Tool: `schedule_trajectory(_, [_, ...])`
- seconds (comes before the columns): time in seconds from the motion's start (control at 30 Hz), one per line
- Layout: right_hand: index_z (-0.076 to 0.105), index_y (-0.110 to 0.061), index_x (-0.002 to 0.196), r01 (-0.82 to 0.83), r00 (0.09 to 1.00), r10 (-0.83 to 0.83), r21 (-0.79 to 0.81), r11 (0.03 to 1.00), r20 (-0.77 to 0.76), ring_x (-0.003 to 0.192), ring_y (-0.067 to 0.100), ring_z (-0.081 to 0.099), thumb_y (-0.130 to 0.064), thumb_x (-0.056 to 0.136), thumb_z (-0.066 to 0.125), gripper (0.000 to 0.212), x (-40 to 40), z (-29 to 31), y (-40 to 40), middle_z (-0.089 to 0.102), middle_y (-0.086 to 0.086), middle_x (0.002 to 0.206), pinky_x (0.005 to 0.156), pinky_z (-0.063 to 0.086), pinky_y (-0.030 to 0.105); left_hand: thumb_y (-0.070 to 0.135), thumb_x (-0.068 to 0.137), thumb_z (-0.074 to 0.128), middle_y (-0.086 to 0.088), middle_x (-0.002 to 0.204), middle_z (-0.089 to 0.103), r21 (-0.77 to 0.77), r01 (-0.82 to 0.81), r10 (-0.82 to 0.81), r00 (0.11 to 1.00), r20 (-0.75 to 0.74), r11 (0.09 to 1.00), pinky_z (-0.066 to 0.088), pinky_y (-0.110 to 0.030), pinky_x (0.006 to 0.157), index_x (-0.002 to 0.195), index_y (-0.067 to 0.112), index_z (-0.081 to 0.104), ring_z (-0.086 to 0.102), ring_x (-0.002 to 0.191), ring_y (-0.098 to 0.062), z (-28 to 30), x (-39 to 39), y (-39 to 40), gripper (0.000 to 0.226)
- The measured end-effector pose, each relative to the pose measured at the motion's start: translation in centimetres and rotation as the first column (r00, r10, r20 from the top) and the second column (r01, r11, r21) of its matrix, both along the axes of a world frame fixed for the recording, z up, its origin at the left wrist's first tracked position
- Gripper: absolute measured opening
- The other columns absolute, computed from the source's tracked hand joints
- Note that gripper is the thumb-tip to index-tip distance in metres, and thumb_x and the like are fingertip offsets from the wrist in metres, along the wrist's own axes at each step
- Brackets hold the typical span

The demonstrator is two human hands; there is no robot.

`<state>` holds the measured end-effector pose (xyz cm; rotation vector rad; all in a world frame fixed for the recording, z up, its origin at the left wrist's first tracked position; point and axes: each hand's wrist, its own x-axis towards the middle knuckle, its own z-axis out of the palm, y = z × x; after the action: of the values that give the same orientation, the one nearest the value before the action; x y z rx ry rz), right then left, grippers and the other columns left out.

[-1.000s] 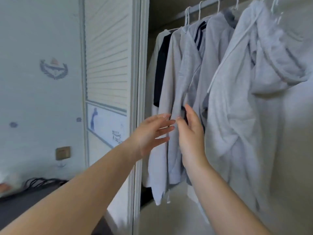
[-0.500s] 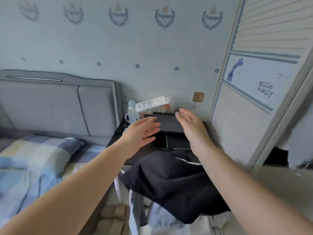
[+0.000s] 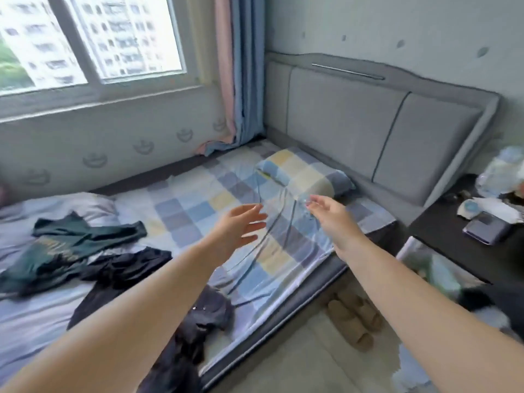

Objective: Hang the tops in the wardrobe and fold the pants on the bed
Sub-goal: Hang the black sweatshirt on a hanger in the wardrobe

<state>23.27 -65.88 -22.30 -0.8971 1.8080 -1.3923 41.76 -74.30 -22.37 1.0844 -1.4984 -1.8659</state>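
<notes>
Two hands out front, both empty: left hand w/ fingers spread and relaxed, right hand likewise loose, neither touching cloth. Both hover above the checked sheet of the bed, near the pillow.

Task items: green top lies crumpled on the far-left part of the bed, a dark garment overlapping its near edge. Another dark garment is bunched at the near edge of the mattress, partly hanging over the side. Can't tell from here which dark pieces are pants vs tops. Wardrobe not in view.

Step in hand, my read: reach for next garment. Approx. mid-task, since several pieces are unsorted.

How I'd do it well:
- Bring hands down and left; the hover spot has only sheet under it.
- Take one piece only. Green top and dark garment overlap, so lift by a clear edge to avoid dragging both.
- If top: find shoulders/neckline first, so it goes onto a hanger w/o re-gripping.
- If pants: pinch waistband at both ends, shake flat on the open checked area, then fold.

Risk: bunched piece at mattress edge may slide to the floor by the slippers if nudged.
</notes>
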Motion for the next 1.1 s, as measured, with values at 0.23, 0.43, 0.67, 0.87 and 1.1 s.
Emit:
schedule_trajectory(0.23, [0.056,-0.013,0.122,-0.386,0.922,0.387,0.104,0.916,0.020,0.081,-0.010,0.048,-0.027,0.093,0.058,0.033,15.1,-3.6,-12.3,0.058,-0.002,0.105,0.063,0.040,0.010,0.033,0.096,0.052,0.000,0.115,0.066,0.059,-0.363,0.358,0.931,0.071,0.930,0.045,-0.033,0.092,0.121,0.019,0.057,0.061,0.107,-0.015,-3.2,17.3,-5.1,0.029])
schedule_trajectory(0.43, [0.057,-0.026,0.114,-0.625,0.780,0.617,0.184,0.759,0.105,0.096,0.002,0.053,-0.035,0.091,0.060,0.024,23.1,-6.1,-19.2,0.059,-0.007,0.110,0.072,0.038,0.021,0.037,0.095,0.054,0.007,0.107,0.069,0.074,-0.564,0.551,0.822,0.144,0.822,0.049,-0.032,0.090,0.107,0.029,0.060,0.064,0.102,-0.008,-6.2,25.7,-7.3,0.016])
schedule_trajectory(0.67, [0.058,-0.023,0.117,-0.730,0.674,0.732,0.249,0.637,0.102,0.093,0.002,0.052,-0.035,0.091,0.059,0.028,28.0,-8.7,-28.2,0.058,-0.009,0.107,0.085,0.036,0.027,0.038,0.094,0.056,0.009,0.103,0.070,0.077,-0.756,0.722,0.646,0.246,0.650,0.049,-0.028,0.080,0.108,0.028,0.061,0.065,0.098,-0.008,-8.5,34.5,-11.8,0.018])
schedule_trajectory(0.87, [0.059,-0.025,0.116,-0.779,0.599,0.790,0.325,0.537,0.130,0.100,0.009,0.052,-0.037,0.091,0.059,0.028,32.8,-12.6,-33.1,0.058,-0.008,0.110,0.085,0.037,0.026,0.035,0.093,0.058,0.006,0.104,0.070,0.115,-0.848,0.811,0.528,0.251,0.517,0.051,-0.031,0.083,0.108,0.025,0.062,0.066,0.099,-0.011,-11.6,40.0,-14.4,0.018])
schedule_trajectory(1.1, [0.059,-0.027,0.119,-0.787,0.546,0.823,0.434,0.438,0.160,0.100,0.006,0.054,-0.041,0.090,0.060,0.033,39.5,-20.7,-34.5,0.060,-0.009,0.116,0.081,0.039,0.023,0.031,0.096,0.054,0.005,0.103,0.068,0.178,-0.896,0.825,0.445,0.349,0.408,0.049,-0.031,0.083,0.109,0.022,0.060,0.064,0.096,-0.010,-19.0,46.5,-15.2,0.016])
